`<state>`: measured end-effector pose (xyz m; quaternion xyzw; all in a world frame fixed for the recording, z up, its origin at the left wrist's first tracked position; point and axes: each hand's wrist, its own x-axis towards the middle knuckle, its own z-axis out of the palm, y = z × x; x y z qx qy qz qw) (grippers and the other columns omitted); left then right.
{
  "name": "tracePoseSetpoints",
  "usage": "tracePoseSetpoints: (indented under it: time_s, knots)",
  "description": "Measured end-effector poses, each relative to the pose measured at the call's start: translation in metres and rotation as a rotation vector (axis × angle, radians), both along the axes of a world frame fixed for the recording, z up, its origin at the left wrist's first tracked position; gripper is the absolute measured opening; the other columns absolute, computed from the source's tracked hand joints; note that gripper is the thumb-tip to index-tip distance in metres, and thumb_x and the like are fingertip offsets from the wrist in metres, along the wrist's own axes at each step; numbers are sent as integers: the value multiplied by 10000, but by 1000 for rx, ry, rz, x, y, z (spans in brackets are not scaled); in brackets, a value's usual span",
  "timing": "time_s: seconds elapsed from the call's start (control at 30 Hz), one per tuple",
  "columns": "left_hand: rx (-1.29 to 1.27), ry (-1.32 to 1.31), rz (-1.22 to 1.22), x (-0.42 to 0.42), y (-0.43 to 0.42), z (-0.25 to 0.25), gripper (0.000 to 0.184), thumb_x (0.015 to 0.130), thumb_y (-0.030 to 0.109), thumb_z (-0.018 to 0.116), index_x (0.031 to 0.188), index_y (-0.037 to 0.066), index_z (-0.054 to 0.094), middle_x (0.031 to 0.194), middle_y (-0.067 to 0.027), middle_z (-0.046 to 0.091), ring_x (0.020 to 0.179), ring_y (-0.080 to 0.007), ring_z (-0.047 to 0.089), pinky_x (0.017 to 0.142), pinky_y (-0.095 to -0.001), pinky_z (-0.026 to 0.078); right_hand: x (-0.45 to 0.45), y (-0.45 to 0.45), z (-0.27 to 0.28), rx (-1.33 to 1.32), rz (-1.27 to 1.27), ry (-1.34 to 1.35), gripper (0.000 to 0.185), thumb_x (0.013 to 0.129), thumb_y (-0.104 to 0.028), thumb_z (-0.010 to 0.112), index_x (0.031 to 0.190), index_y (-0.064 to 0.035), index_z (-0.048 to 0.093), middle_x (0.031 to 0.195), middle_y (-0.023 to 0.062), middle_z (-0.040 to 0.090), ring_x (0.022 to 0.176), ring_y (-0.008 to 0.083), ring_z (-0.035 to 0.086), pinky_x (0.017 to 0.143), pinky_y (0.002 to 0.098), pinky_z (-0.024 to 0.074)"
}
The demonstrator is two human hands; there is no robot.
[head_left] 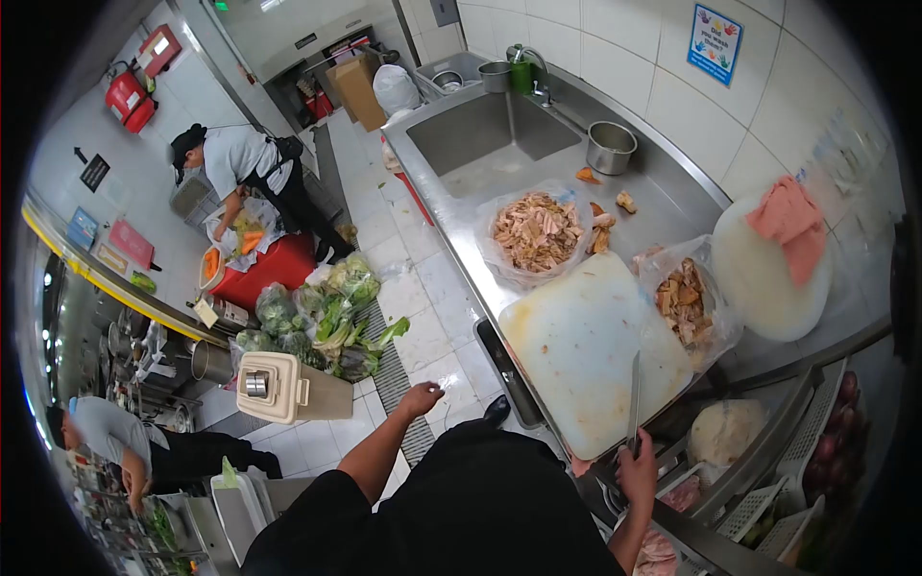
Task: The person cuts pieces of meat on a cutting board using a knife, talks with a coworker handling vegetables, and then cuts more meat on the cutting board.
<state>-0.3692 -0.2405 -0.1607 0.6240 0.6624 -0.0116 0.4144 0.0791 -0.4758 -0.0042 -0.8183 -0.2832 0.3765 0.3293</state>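
My right hand (637,470) is closed around the handle of a kitchen knife (635,394). Its blade points away from me over the right part of a stained white cutting board (567,336). My left hand (420,398) hangs above the floor, left of the board, with its fingers curled in and nothing visible in them. Past the board's far edge sits a clear plastic bag of chopped pale meat (538,232). On the board's right is another bag with browner meat pieces (682,300). A few loose pieces (602,228) lie on the steel counter between them.
Behind are a sink (432,158) and a metal pot (611,148). A round white board (768,288) with a pink cloth (789,226) leans at the right. Bagged vegetables (327,317) and a beige bin (307,394) stand on the floor. Two people (245,168) work on the left.
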Motion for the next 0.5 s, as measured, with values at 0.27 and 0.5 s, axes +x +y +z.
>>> tracePoseSetpoints:
  time_s: [0.27, 0.5]
  knots:
    - [-214, 92, 61, -61, -90, -31, 484, 900, 416, 648, 1217, 52, 685, 963, -134, 704, 845, -237, 660, 732, -363, 554, 15, -18, -36, 83, -12, -6, 474, 935, -193, 581, 1383, -74, 484, 754, 84, 623, 599, 212, 602, 578, 382, 481]
    - [-210, 31, 136, -72, -108, -23, 471, 899, 410, 650, 1221, 68, 678, 740, -61, 589, 643, -166, 567, 545, -317, 504, 13, -3, 4, 166, -259, 301, 470, 993, -211, 560, 1424, -90, 420, 672, -2, 487, 455, 90, 453, 379, 261, 376]
